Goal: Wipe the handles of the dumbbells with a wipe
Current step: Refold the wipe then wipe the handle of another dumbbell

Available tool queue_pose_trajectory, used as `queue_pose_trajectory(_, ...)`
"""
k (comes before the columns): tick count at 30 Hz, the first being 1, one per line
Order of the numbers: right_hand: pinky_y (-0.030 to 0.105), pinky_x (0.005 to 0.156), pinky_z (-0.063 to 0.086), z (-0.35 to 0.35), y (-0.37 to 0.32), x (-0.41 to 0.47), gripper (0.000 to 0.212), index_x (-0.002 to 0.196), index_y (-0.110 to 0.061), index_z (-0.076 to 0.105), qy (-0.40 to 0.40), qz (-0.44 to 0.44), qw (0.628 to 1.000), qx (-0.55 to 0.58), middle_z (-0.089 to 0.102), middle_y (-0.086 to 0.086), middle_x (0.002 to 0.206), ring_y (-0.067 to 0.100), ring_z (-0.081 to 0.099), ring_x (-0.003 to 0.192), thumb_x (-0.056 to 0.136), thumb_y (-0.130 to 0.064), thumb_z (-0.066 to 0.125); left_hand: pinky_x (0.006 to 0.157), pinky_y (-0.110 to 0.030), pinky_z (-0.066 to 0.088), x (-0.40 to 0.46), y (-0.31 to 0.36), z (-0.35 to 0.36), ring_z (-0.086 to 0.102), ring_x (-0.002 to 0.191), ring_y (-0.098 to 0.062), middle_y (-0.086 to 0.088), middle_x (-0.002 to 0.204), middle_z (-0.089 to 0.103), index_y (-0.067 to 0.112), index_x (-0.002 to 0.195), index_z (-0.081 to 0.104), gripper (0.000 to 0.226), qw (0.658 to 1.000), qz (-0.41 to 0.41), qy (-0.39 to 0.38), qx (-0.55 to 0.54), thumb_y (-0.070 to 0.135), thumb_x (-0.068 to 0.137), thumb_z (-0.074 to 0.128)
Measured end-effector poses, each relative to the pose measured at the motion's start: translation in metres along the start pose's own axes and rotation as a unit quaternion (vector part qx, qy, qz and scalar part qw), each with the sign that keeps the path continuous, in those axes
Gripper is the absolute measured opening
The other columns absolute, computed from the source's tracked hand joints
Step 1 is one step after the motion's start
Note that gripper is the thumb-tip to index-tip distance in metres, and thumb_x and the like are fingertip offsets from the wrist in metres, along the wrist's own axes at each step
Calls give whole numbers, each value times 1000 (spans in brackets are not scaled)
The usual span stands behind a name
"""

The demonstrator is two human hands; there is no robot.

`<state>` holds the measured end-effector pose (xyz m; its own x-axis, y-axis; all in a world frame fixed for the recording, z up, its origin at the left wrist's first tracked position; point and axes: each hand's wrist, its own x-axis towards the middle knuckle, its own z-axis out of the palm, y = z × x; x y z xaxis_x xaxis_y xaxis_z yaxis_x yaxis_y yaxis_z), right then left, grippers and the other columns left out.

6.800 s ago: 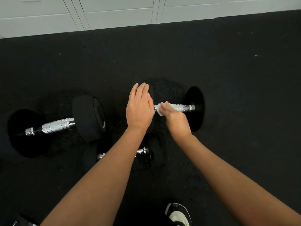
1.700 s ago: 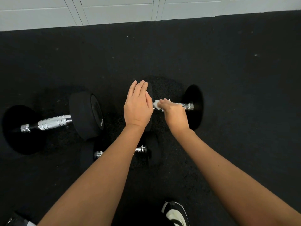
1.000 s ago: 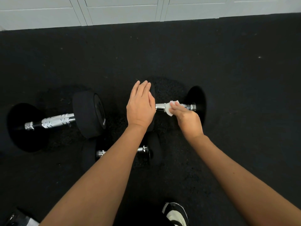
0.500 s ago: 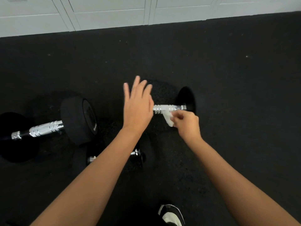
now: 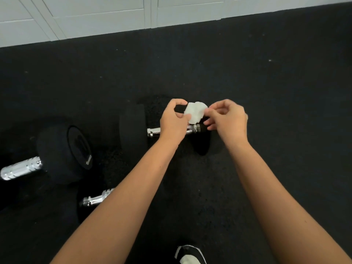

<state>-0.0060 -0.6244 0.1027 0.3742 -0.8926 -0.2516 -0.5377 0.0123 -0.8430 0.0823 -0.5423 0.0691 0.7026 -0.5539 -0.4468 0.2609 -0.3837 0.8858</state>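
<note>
Both hands hold a crumpled white wipe (image 5: 196, 112) just above the middle dumbbell. My left hand (image 5: 174, 121) pinches its left edge and my right hand (image 5: 227, 119) pinches its right edge. Below them lies the middle dumbbell, its chrome handle (image 5: 154, 132) partly hidden by my left hand, with one black head (image 5: 133, 128) to the left. A larger dumbbell with a chrome handle (image 5: 21, 169) and a big black head (image 5: 64, 152) lies at the far left. A third, small dumbbell's handle (image 5: 97, 199) shows under my left forearm.
Black rubber floor (image 5: 266, 111) stretches to the right and ahead. White cabinet doors (image 5: 95, 14) run along the far edge. The toe of a black and white shoe (image 5: 190, 256) shows at the bottom.
My right hand lifted the wipe off the middle dumbbell's handle. My left hand left the dumbbell head and took hold of the wipe's other side. The camera moved closer.
</note>
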Motion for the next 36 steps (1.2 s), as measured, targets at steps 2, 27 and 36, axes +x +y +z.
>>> queue_pose_trajectory(2, 29, 63, 55, -8, 4, 15, 4, 84, -14, 62, 76, -66, 991, -91, 66, 1, 78, 11, 62, 66, 87, -16, 60, 42, -10, 40, 10, -6, 4, 52, 64, -11, -4, 74, 55, 29, 97, 55, 28, 999, 12, 3, 45, 2, 87, 55)
queue_pose_trajectory(27, 30, 80, 44, 17, 59, 29, 41, 131, -18, 47, 46, -169, 949, -262, 41, 0, 133, 16, 50, 112, 94, -37, 42, 102, -34, 30, 13, -51, 17, 50, 114, -17, 0, 121, 57, 17, 126, 52, 33, 776, 286, -45, 560, 15, 93, 49)
queue_pose_trajectory(36, 26, 73, 40, 17, 60, 28, 39, 129, -20, 48, 48, -167, 943, -283, 41, -1, 132, 15, 49, 110, 94, -37, 42, 110, -28, 31, 19, -47, -5, 40, 132, -14, 2, 145, 42, 19, 137, 43, 50, 766, 298, -147, 550, 0, 91, 45)
